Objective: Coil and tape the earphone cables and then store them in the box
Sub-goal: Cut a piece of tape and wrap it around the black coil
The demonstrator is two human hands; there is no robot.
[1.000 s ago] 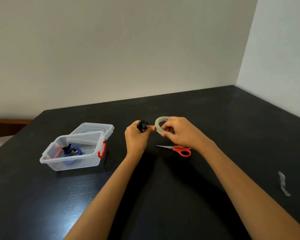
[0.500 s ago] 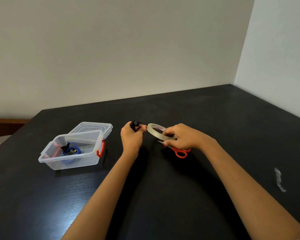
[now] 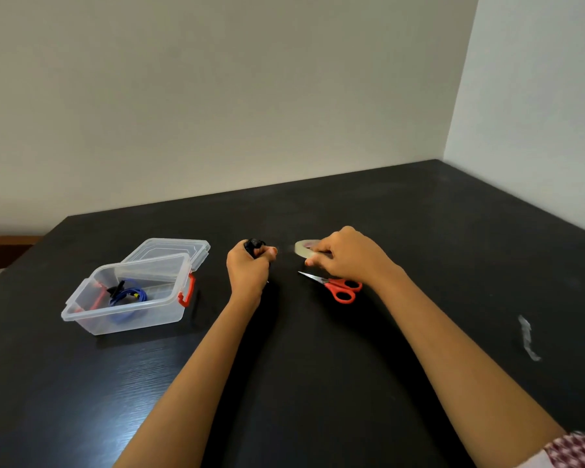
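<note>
Your left hand [image 3: 247,271] is closed in a fist round the black coil [image 3: 254,245], which pokes out above the knuckles, held just off the table [image 3: 318,383]. Your right hand [image 3: 348,256] grips the roll [image 3: 304,247], fingers curled over its top, with the roll low against the table, a short gap to the right of the coil. A faint strip seems to span that gap from your left thumb to the roll, though it is too blurred to be sure. What the next move likely turns on is the scissors [image 3: 338,288]: they lie flat just on the near side of your right hand, long axis running roughly left to right, blades pointing left toward the gap, red handles close by your right wrist. Your right hand is much the nearer, but it must first let go of the roll. The open box [image 3: 129,307] sits well to the left of your left hand, with a blue cable [image 3: 129,295] already inside.
</note>
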